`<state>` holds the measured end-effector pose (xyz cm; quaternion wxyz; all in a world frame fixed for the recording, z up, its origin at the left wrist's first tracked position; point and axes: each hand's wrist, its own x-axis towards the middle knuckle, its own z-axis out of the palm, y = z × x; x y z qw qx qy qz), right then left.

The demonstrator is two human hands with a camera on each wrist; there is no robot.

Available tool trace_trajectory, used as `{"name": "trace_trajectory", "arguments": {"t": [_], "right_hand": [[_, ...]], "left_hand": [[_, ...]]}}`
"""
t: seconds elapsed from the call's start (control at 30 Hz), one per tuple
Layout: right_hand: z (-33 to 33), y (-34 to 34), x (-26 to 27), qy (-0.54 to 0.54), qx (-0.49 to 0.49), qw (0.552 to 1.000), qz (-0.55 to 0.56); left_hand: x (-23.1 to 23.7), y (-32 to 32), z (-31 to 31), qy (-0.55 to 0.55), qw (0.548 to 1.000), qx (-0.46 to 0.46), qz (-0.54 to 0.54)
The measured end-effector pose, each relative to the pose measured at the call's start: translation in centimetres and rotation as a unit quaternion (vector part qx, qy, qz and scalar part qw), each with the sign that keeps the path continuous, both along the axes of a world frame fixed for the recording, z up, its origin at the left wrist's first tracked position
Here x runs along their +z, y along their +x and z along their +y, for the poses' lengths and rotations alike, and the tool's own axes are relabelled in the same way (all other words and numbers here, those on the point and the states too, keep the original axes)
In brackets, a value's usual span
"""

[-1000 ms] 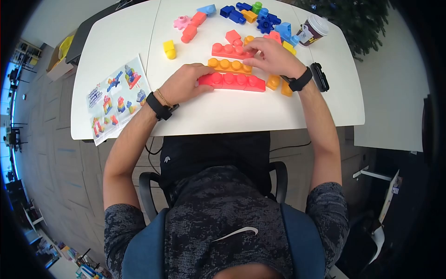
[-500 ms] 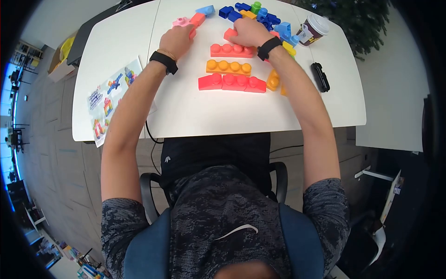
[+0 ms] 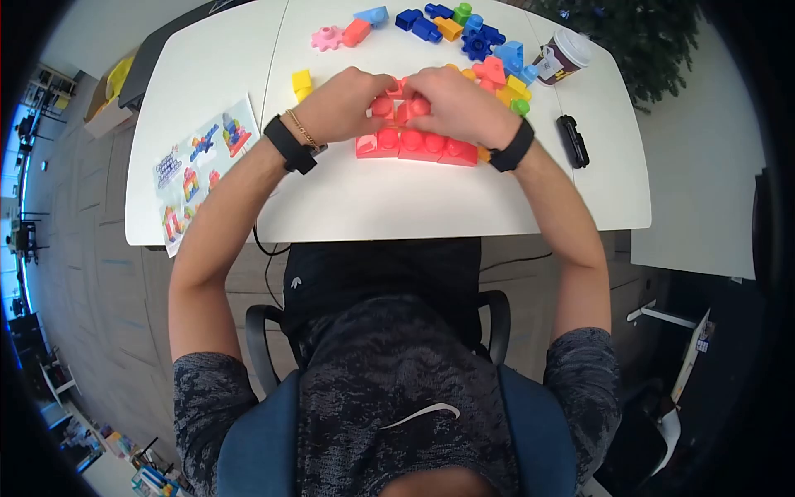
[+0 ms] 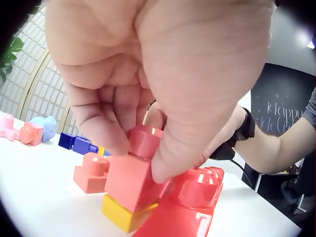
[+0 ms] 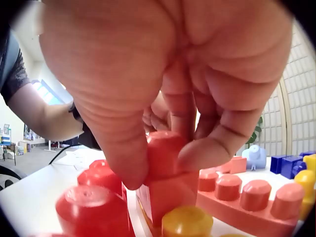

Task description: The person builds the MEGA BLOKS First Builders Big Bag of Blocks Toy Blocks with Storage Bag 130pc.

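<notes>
Just behind the red row (image 3: pixel 416 147), whose long axis runs left to right, the left brick (image 4: pixel 127 180) and right brick (image 5: pixel 172 193) point studs up, the left one over orange plastic (image 4: pixel 123 214). Left hand (image 3: pixel 338 103) and right hand (image 3: pixel 465 103) each pinch their own brick, thumb and fingers narrow.

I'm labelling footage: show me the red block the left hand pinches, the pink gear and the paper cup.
Red block (image 4: pixel 126 181): left wrist view, side face.
Pink gear (image 3: pixel 327 38): head view, middle.
Paper cup (image 3: pixel 560 65): head view, body.
</notes>
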<state>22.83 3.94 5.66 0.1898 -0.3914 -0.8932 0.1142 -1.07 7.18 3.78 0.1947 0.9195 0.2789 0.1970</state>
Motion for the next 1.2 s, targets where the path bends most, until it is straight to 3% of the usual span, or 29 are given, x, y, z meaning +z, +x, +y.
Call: {"name": "trace_trajectory", "arguments": {"t": [0.17, 0.2, 0.27, 0.33, 0.4, 0.43, 0.5, 0.53, 0.6, 0.63, 0.8, 0.87, 0.9, 0.93, 0.97, 1.0, 1.07, 1.13, 1.2], "right_hand": [[0.7, -1.6, -0.2, -0.096, -0.024, 0.992, -0.075], [0.7, -1.5, 0.1, -0.115, -0.032, 0.989, -0.086], [0.6, -0.1, -0.5, -0.052, -0.017, 0.998, -0.030], [1.4, 2.3, -0.4, 0.012, -0.006, 0.999, 0.029], [3.6, 5.9, -0.1, 0.099, -0.114, 0.985, 0.083], [4.1, 7.7, -0.2, 0.093, -0.113, 0.986, 0.080], [5.5, 9.9, 0.0, 0.021, -0.158, 0.983, -0.085], [5.9, 9.7, 0.1, 0.028, -0.156, 0.984, -0.086], [5.1, 9.1, -0.5, -0.090, -0.301, 0.939, -0.143], [4.5, 8.6, -0.8, -0.071, -0.326, 0.920, -0.206], [3.3, 8.4, -2.2, -0.084, -0.327, 0.924, -0.178], [3.3, 8.3, -2.2, -0.091, -0.298, 0.923, -0.227], [3.2, 8.4, -2.0, -0.088, -0.298, 0.924, -0.222], [2.6, 8.2, -1.1, -0.079, -0.311, 0.929, -0.185], [2.0, 8.1, -0.4, -0.071, -0.324, 0.932, -0.149], [1.7, 8.2, -0.1, -0.070, -0.322, 0.932, -0.147], [0.4, 8.1, 0.4, -0.061, -0.230, 0.963, 0.125], [-1.2, 7.0, 0.5, -0.098, -0.211, 0.957, 0.175], [-1.9, 6.6, -0.2, -0.134, -0.134, 0.958, 0.216]], "left_hand": [[0.6, 1.1, 0.9, 0.020, 0.994, -0.002, 0.104], [1.2, 0.8, 1.2, -0.025, 0.995, -0.019, 0.094], [1.8, -0.4, 2.3, -0.066, 0.993, -0.039, 0.085], [2.2, -2.1, 5.5, -0.067, 0.988, -0.049, -0.131], [3.5, -2.0, 9.2, -0.200, 0.961, 0.118, -0.151], [1.6, -1.8, 12.2, 0.013, 0.983, 0.171, -0.064], [-0.1, -0.5, 14.4, 0.074, 0.973, 0.217, 0.034], [-1.2, 0.1, 15.4, 0.102, 0.966, 0.230, 0.067], [-2.3, 1.6, 16.1, 0.087, 0.958, 0.257, 0.093], [-2.9, 2.3, 16.3, 0.068, 0.949, 0.282, 0.120], [-4.2, 2.3, 16.6, 0.097, 0.950, 0.277, 0.108], [-3.4, 1.8, 15.4, 0.103, 0.946, 0.290, 0.101], [-3.0, 1.7, 14.8, 0.097, 0.956, 0.273, 0.035], [-2.6, 1.6, 13.9, 0.089, 0.962, 0.254, -0.031], [0.7, 2.2, 10.4, -0.033, 0.968, 0.241, -0.064], [1.9, 2.6, 8.4, -0.031, 0.968, 0.242, -0.063], [2.9, 3.3, 5.2, -0.126, 0.974, 0.129, -0.139], [3.2, 4.5, 2.2, -0.067, 0.986, 0.037, -0.148], [3.0, 5.3, 0.9, -0.094, 0.986, 0.014, -0.133]]}}
